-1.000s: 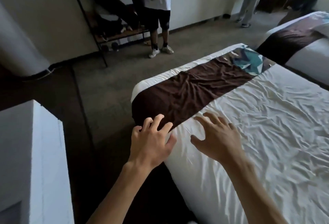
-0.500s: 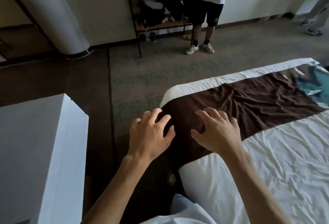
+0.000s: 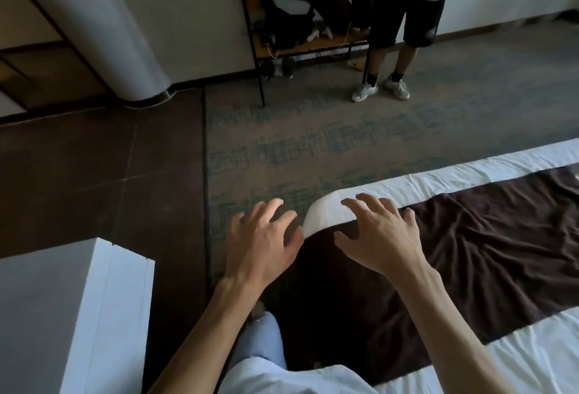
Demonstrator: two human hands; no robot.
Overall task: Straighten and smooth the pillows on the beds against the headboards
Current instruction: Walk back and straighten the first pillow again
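Observation:
No pillow or headboard is in view. I stand at the foot corner of a white bed (image 3: 445, 179) with a wrinkled dark brown runner (image 3: 488, 249) across it. My left hand (image 3: 261, 243) hovers with fingers spread beside the bed's corner, holding nothing. Over the near end of the runner my right hand (image 3: 380, 235) is spread too, its fingertips at the white corner; whether it touches the fabric is unclear.
A white box-like unit (image 3: 65, 312) stands at the lower left. A person (image 3: 404, 17) stands on the carpet by a black-framed luggage rack (image 3: 300, 45) at the wall. A rounded white column (image 3: 103, 27) is at the upper left.
My view has swung left and down along the bed toward its foot corner. Both hands stay spread and empty, now over the runner's end and corner instead of the white sheet.

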